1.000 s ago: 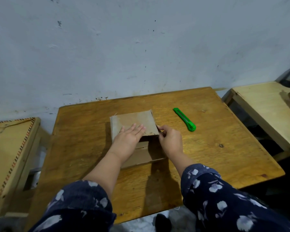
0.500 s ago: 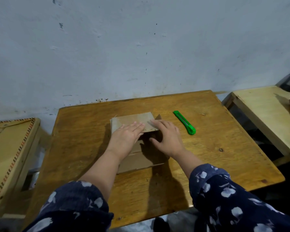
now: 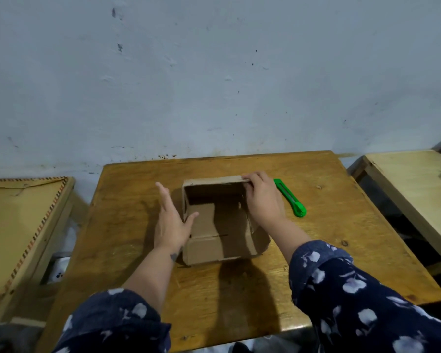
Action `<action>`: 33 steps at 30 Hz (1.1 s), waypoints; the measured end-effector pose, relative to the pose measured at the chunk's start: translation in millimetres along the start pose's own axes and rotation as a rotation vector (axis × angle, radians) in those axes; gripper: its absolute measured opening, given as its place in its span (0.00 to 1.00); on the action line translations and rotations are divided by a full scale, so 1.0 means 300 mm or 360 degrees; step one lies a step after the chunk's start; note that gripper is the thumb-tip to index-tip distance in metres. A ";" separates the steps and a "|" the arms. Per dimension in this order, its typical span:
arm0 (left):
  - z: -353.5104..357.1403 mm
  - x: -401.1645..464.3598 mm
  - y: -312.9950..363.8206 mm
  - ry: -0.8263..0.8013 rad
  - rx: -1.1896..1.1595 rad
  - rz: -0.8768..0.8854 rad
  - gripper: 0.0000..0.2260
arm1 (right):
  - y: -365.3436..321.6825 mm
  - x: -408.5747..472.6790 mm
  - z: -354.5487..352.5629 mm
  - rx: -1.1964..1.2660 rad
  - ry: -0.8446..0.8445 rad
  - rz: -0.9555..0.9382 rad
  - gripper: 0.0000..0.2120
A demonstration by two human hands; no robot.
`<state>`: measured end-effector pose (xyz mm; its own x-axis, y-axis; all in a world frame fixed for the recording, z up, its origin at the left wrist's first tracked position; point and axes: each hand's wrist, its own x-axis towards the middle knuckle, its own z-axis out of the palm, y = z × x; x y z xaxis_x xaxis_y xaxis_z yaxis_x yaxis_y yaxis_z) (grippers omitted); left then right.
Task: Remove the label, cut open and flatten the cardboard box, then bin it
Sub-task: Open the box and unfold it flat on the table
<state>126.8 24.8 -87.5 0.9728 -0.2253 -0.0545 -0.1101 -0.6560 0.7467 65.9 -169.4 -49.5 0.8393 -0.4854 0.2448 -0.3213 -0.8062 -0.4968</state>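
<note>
Resting on the wooden tabletop (image 3: 127, 225), the cardboard box (image 3: 214, 220) stands open at the top, its brown inside in shadow and a flap folded down on the side nearest the person. The right hand (image 3: 262, 202) lies over the box's right wall, its fingers (image 3: 252, 177) curled over the far right corner of the rim and gripping the cardboard there. The left hand (image 3: 172, 217) is at the box's left side, fingers straight and spread apart, pointing away from the person; the thumb touches the left wall near its lower edge, while the other fingertips stand clear of the cardboard, above the bare wood. Whether the palm presses the wall I cannot tell.

Just beyond the right hand's knuckles, on the side away from the box, a green utility knife (image 3: 289, 197) lies flat on the tabletop, slanting toward the person, close to the hand but not touching it. Both forearms come in from the lower edge of the view in dark blue sleeves (image 3: 354, 289) with a pale flower print, pushed up from the wrists.

Far to the left of the left fingers, a tan board with a patterned edge (image 3: 18, 230) lies on a lower stand. Well to the right of the right fingers stands a paler wooden table (image 3: 407, 179). Behind everything rises a pale blue wall (image 3: 214, 72) with small dark marks.
</note>
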 end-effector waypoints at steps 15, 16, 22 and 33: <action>0.039 0.021 -0.037 -0.0030 0.0203 0.0132 0.26 | -0.018 0.229 0.049 0.0302 -0.0005 0.0167 0.22; 0.038 0.024 -0.042 -0.0038 0.0171 0.0135 0.26 | -0.006 0.233 0.073 0.0262 -0.0051 0.0165 0.24; 0.038 0.019 -0.070 0.0047 0.0062 0.0118 0.25 | 0.076 0.293 0.152 0.0052 -0.0196 0.0224 0.34; 0.060 0.006 -0.036 0.0173 0.0134 0.0185 0.23 | 0.062 0.330 0.227 -0.0189 0.0020 0.0129 0.30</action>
<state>126.1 18.4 -107.6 0.9683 -0.2268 0.1044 -0.2353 -0.6890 0.6855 172.9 -209.3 -91.0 0.8032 -0.5540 0.2188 -0.4379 -0.7982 -0.4137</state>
